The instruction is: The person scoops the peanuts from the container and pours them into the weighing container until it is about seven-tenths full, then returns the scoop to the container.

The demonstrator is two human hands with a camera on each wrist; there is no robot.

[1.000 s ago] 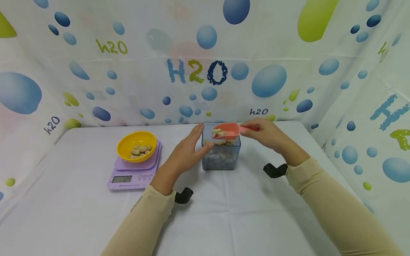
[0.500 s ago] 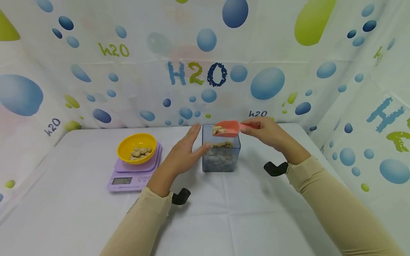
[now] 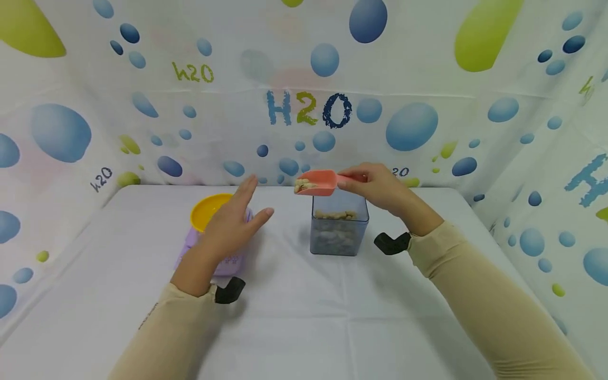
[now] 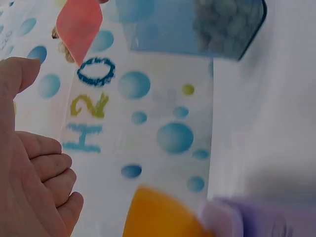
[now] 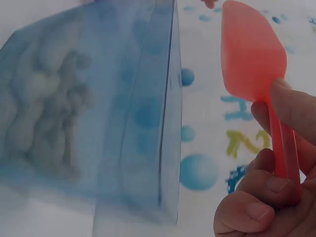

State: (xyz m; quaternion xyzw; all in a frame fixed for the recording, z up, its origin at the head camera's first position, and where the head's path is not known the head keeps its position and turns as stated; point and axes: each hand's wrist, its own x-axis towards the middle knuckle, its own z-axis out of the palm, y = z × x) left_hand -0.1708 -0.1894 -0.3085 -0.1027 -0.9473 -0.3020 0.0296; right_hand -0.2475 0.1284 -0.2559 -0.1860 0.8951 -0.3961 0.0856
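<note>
Item Count on the Table

One clear plastic container [image 3: 339, 229] holding peanuts, too many to count. One pink scoop [image 3: 317, 183] carrying a few peanuts; exact number cannot be told. One yellow bowl [image 3: 208, 210]. One purple kitchen scale [image 3: 191, 241]. Two hands: one left hand [image 3: 231, 227], one right hand [image 3: 377, 186].

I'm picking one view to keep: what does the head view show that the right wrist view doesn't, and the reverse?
Only the head view shows the left hand open over the yellow bowl and purple scale, and the peanuts in the scoop. Only the right wrist view shows the fingers curled round the scoop's handle up close. Both show the right hand, the scoop and the clear box of peanuts.
</note>
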